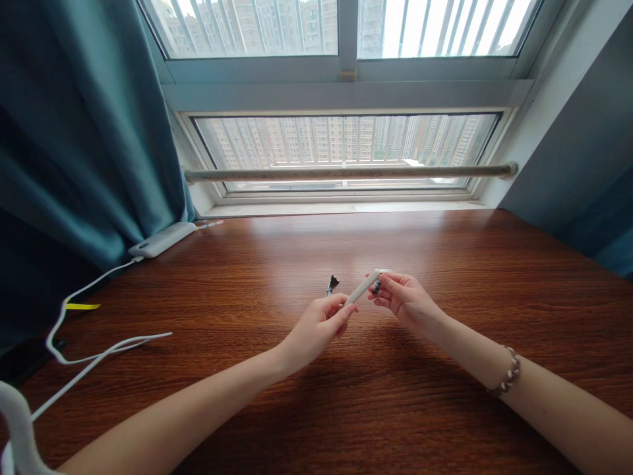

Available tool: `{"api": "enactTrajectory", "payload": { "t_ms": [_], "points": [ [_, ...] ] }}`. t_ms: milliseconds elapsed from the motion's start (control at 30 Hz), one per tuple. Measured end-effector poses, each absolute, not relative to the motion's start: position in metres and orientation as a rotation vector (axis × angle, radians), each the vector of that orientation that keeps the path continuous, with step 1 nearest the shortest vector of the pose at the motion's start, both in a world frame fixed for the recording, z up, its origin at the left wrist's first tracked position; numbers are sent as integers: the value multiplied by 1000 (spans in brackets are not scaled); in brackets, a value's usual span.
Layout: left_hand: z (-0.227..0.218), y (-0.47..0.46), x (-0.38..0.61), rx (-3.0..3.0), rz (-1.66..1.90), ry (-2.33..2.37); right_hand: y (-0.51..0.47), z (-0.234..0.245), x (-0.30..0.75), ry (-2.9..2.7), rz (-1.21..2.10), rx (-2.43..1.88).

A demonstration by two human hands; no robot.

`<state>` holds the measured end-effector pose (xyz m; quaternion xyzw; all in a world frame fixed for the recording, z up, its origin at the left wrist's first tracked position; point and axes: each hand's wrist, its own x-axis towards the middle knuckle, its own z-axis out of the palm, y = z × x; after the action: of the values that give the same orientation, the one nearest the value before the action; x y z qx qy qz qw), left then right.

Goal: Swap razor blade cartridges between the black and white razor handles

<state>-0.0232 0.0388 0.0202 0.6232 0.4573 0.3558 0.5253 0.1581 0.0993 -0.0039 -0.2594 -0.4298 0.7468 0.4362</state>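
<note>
Over a wooden table (445, 251), my left hand (319, 326) is closed around the lower end of a white pen barrel (362, 287), which slants up to the right. A small dark-tipped part (332, 284) sticks up just behind my left fingers. My right hand (403, 298) pinches a small dark piece (377, 286) at the barrel's upper end. A beaded bracelet (509, 371) circles my right wrist.
A white power bank (162, 239) lies at the table's back left with a white cable (93, 343) running toward the near left edge. A teal curtain (74, 132) hangs on the left. A window with a rail (346, 173) lies beyond the table.
</note>
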Motion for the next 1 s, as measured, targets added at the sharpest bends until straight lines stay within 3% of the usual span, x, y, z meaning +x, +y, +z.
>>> {"api": "enactTrajectory", "payload": {
  "t_ms": [733,1000],
  "points": [
    [18,40,-24,1516,763,1134,108,-3,167,-1191,1560,-754],
    [19,42,-24,1472,862,1141,103,-4,165,-1614,1097,-935]
  ]
}}
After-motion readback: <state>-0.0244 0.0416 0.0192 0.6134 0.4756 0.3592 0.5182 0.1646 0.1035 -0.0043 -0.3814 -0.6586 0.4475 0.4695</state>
